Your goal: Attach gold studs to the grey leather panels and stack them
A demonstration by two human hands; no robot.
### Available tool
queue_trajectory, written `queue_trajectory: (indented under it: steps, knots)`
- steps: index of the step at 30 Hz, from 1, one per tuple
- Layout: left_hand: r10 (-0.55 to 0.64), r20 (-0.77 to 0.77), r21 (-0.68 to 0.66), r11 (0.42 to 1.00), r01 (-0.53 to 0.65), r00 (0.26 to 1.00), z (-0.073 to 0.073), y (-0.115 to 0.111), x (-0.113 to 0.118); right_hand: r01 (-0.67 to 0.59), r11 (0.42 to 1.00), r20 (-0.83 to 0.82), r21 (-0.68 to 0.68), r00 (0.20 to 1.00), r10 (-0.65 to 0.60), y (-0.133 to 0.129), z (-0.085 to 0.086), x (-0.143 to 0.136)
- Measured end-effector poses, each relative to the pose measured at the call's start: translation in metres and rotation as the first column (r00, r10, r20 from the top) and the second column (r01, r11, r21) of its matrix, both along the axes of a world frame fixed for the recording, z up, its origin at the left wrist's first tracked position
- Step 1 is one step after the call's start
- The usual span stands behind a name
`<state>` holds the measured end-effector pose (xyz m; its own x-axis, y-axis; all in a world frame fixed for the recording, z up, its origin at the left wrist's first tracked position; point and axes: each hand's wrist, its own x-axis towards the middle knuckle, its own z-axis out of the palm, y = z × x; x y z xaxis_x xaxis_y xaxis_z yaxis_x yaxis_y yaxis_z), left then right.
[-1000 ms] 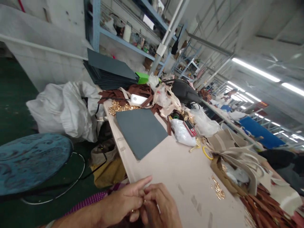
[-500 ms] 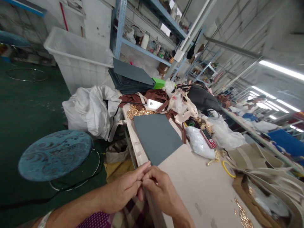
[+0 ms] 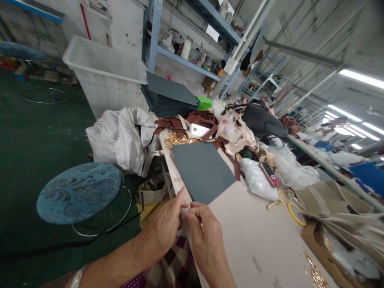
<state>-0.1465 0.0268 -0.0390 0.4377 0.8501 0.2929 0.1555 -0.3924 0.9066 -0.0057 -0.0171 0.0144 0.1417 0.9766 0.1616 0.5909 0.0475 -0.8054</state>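
Observation:
My left hand (image 3: 168, 219) and my right hand (image 3: 204, 228) meet fingertip to fingertip at the near left edge of the table (image 3: 240, 236). The fingers of both are pinched together; anything between them is too small or hidden to make out. Just beyond them lies a flat dark grey sheet (image 3: 204, 170) with its near corner close to my fingers. A heap of small gold pieces (image 3: 180, 139) sits at the sheet's far left corner.
Behind are a stack of grey sheets (image 3: 169, 94), brown straps and a white device (image 3: 199, 131). To the right lie a phone (image 3: 270, 174), yellow ring (image 3: 296, 214), cardboard box (image 3: 327, 252) and gold pieces (image 3: 315, 272). A blue stool (image 3: 80, 193) stands left.
The view has shifted slightly, so the table and stool appear farther right. My left hand has tilted more upright, and the fingertips of both hands have drawn a little apart.

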Motion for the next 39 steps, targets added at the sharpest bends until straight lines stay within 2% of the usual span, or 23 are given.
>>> queue_trajectory:
  steps: [1, 3, 4, 6, 8, 10, 12, 14, 16, 18, 20, 22, 24, 26, 28, 31, 36, 39]
  knots:
    - [0.028, 0.017, -0.048, 0.998, -0.027, 0.999, 0.003, 0.002, 0.0, 0.035, 0.999, -0.011, -0.002, 0.999, -0.035, 0.001, 0.0, 0.003]
    - [0.046, 0.079, -0.232, 0.972, -0.027, 0.996, 0.009, 0.007, -0.001, 0.087, 0.996, -0.013, -0.016, 0.996, -0.087, 0.01, -0.003, 0.013]
    - [0.049, 0.129, -0.349, 0.937, -0.001, 0.99, 0.012, 0.009, -0.002, 0.111, 0.994, 0.006, -0.013, 0.994, -0.111, 0.018, -0.005, 0.02]
    - [0.077, 0.229, -0.555, 0.829, 0.065, 0.971, 0.017, 0.01, -0.002, 0.151, 0.988, 0.098, 0.041, 0.983, -0.155, 0.038, -0.012, 0.036]
    - [0.128, 0.26, -0.676, 0.732, 0.086, 0.957, 0.019, 0.01, -0.002, 0.14, 0.982, 0.26, 0.13, 0.951, -0.169, 0.058, -0.02, 0.05]
    - [0.149, 0.218, -0.734, 0.677, 0.061, 0.965, 0.018, 0.008, -0.004, 0.061, 0.982, 0.451, 0.177, 0.882, -0.136, 0.072, -0.027, 0.059]
    - [0.157, 0.159, -0.752, 0.658, 0.017, 0.975, 0.016, 0.005, -0.007, -0.019, 0.987, 0.607, 0.157, 0.79, -0.081, 0.072, -0.03, 0.063]
    - [0.17, 0.114, -0.741, 0.671, -0.03, 0.979, 0.012, 0.002, -0.009, -0.065, 0.995, 0.69, 0.074, 0.724, -0.004, 0.057, -0.029, 0.065]
    - [0.171, 0.095, -0.725, 0.687, -0.049, 0.981, 0.009, -0.002, -0.011, -0.117, 0.991, 0.7, -0.066, 0.703, 0.129, 0.031, -0.021, 0.067]
    - [0.129, 0.091, -0.727, 0.686, -0.023, 0.987, 0.005, -0.01, -0.01, -0.201, 0.947, 0.592, -0.25, 0.743, 0.314, 0.0, -0.009, 0.071]
    - [0.096, 0.092, -0.735, 0.678, 0.003, 0.991, 0.003, -0.019, -0.008, -0.271, 0.889, 0.374, -0.368, 0.833, 0.408, -0.027, 0.002, 0.074]
    - [0.091, 0.12, -0.739, 0.673, 0.028, 0.989, 0.005, -0.03, -0.004, -0.252, 0.889, 0.175, -0.382, 0.925, 0.337, -0.043, 0.006, 0.075]
    - [0.097, 0.184, -0.745, 0.663, 0.074, 0.978, 0.009, -0.038, -0.001, -0.137, 0.925, 0.063, -0.353, 0.983, 0.17, -0.05, 0.003, 0.075]
    - [0.068, 0.258, -0.76, 0.63, 0.159, 0.964, 0.012, -0.044, 0.003, -0.023, 0.938, -0.038, -0.345, 0.999, 0.011, -0.051, -0.006, 0.074]
    - [0.025, 0.301, -0.784, 0.575, 0.233, 0.953, 0.011, -0.048, 0.007, 0.026, 0.929, -0.162, -0.368, 0.982, -0.092, -0.049, -0.016, 0.072]
    - [0.0, 0.264, -0.825, 0.518, 0.226, 0.964, 0.004, -0.052, 0.013, 0.0, 0.913, -0.316, -0.409, 0.938, -0.142, -0.046, -0.025, 0.07]
    - [-0.015, 0.152, -0.81, 0.571, 0.133, 0.988, -0.006, -0.056, 0.017, -0.044, 0.909, -0.362, -0.414, 0.924, -0.12, -0.045, -0.029, 0.069]
    - [-0.034, 0.129, -0.815, 0.566, 0.126, 0.991, -0.006, -0.056, 0.017, -0.04, 0.914, -0.331, -0.404, 0.938, -0.105, -0.045, -0.03, 0.068]
